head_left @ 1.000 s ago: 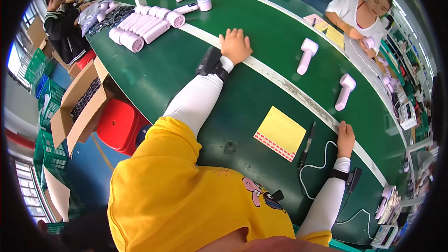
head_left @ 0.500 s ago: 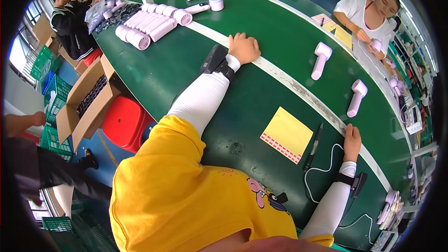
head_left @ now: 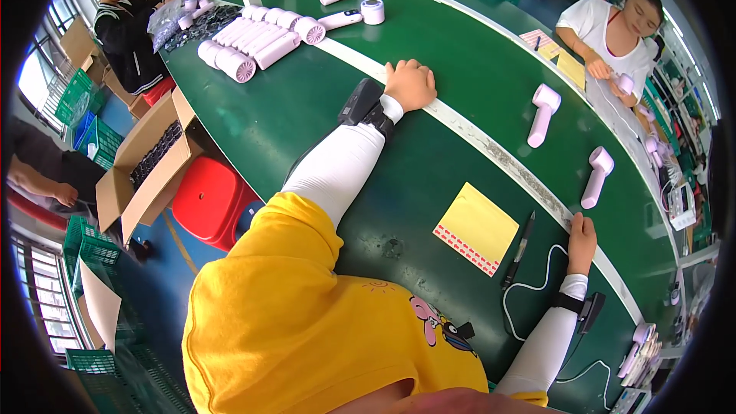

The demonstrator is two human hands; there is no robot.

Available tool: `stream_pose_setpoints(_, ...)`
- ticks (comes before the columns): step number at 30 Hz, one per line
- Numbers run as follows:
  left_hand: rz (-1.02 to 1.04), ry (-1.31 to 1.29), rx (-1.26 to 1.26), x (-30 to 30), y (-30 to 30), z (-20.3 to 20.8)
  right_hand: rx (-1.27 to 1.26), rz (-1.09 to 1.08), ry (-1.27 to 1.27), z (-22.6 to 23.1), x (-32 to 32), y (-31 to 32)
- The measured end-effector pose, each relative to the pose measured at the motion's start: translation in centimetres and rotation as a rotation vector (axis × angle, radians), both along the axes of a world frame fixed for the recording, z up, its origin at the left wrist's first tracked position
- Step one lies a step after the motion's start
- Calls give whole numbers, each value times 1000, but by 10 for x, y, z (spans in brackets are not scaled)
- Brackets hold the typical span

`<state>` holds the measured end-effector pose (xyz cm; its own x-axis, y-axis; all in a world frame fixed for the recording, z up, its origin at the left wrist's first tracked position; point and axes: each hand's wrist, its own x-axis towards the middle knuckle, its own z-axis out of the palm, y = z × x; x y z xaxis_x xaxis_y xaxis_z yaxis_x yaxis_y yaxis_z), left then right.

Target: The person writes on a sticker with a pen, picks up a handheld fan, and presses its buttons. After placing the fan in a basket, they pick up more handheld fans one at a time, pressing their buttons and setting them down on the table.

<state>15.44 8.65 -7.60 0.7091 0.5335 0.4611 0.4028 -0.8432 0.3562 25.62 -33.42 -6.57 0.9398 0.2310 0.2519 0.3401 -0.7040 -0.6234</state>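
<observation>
My left hand (head_left: 411, 85) rests on the white strip at the edge of the green conveyor belt. Its fingers bend loosely over the belt, and no held thing shows. Farther right, my right hand (head_left: 582, 245) lies on the same strip, closed, with a white cable (head_left: 507, 303) running into it; the cable's end is hidden. Two pale pink handheld fans (head_left: 541, 116) lie on the belt beyond it. Between my forearms, a yellow paper pad (head_left: 477, 228) with a red patterned border lies on the green table, and a black pen (head_left: 520, 250) is beside it.
A row of pink fans (head_left: 264, 40) lies at the far left; two more (head_left: 351, 18) are on the belt. Across it a person in white (head_left: 606, 38) handles a fan. A red stool (head_left: 205, 198) and an open carton (head_left: 149, 172) stand left of the table.
The fans on the belt have slid slightly to the right. My hands stay in place while the view shifts a little. The person at the left edge has moved, and a hand now shows there.
</observation>
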Motion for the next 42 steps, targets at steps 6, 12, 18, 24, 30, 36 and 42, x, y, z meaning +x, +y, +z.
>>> stream_pose_setpoints(6,-20,-29,9,1,-1,-3,-2,-19,10,-1,-1,-1)
stream_pose_setpoints(12,-60,-83,18,6,7,-9,4,-12,13,0,0,2)
stream_pose_setpoints(18,-53,-94,87,10,12,-15,9,-20,-2,-3,2,2)
stream_pose_setpoints(24,-103,-124,8,10,8,-12,-10,-21,23,-1,2,-1)
stream_pose_setpoints(30,-101,-116,-16,8,9,-11,-9,-33,25,2,-1,2)
stream_pose_setpoints(36,-140,-53,-13,7,6,-8,-22,-52,67,6,-5,4)
stream_pose_setpoints(42,-165,-31,-66,6,2,-2,-40,-59,92,9,-5,4)
